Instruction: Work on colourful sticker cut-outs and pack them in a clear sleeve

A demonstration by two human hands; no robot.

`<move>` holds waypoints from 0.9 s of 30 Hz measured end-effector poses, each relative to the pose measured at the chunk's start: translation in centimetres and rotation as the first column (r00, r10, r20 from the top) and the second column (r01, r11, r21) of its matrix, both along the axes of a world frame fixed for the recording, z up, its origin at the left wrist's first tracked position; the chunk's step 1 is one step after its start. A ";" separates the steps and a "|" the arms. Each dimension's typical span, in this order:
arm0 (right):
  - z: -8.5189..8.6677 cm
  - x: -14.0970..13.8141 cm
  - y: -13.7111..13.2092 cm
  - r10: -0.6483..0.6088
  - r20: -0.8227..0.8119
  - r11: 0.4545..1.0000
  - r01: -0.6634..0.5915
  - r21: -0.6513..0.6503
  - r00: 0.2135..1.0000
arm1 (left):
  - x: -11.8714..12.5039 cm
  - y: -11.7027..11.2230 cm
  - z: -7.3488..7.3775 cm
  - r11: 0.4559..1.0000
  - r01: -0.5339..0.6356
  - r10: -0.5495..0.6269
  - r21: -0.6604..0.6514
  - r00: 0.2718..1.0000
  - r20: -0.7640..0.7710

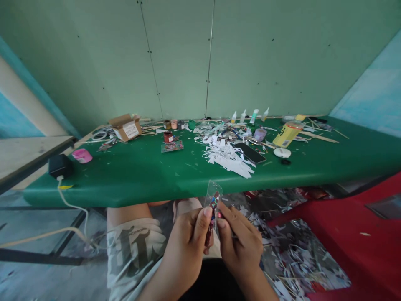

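Below the front edge of the green table (156, 175), both my hands meet over my lap. My left hand (188, 242) and my right hand (239, 240) are closed in pinches on a small clear plastic packet (213, 200) holding multicoloured bits. The packet stands upright between my thumbs and fingertips. My legs and a printed grey garment show under the hands.
On the table lie a heap of white paper scraps (228, 154), a dark phone (250, 152), a yellow box (286, 133), small glue bottles (247, 116), paint pots (171, 124), a cardboard box (127, 126), a pink lid (82, 155) and a black charger (60, 166). A red chair (351, 234) stands at right; scraps litter the floor.
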State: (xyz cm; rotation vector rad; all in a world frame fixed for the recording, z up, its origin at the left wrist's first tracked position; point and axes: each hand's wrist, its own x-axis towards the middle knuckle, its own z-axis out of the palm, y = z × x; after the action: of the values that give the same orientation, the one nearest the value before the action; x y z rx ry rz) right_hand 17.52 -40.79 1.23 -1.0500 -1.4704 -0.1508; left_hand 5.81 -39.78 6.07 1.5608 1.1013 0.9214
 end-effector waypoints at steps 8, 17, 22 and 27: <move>0.0 0.4 0.3 0.054 -0.015 0.999 -0.054 0.002 0.998 | -0.2 0.0 0.2 0.998 0.043 -0.043 -0.037 0.999 -0.006; -0.7 0.1 1.5 -0.025 -0.027 1.000 0.025 0.002 0.999 | -0.1 0.4 -0.1 0.991 0.067 -0.057 -0.114 0.994 0.090; -0.3 -0.3 1.6 -0.045 -0.062 0.999 0.045 -0.005 0.997 | 0.0 0.5 -0.3 0.988 0.088 -0.073 -0.125 0.990 0.121; -0.3 0.5 2.8 -0.119 -0.272 0.983 0.075 -0.167 0.955 | -0.2 0.1 -1.0 0.985 0.107 -0.092 -0.137 0.989 0.112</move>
State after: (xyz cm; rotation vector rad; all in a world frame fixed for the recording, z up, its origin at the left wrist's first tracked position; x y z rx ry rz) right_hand 17.98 -38.00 0.93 -1.2181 -1.1872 0.0437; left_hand 5.66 -39.68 5.04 1.4206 0.9839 0.8295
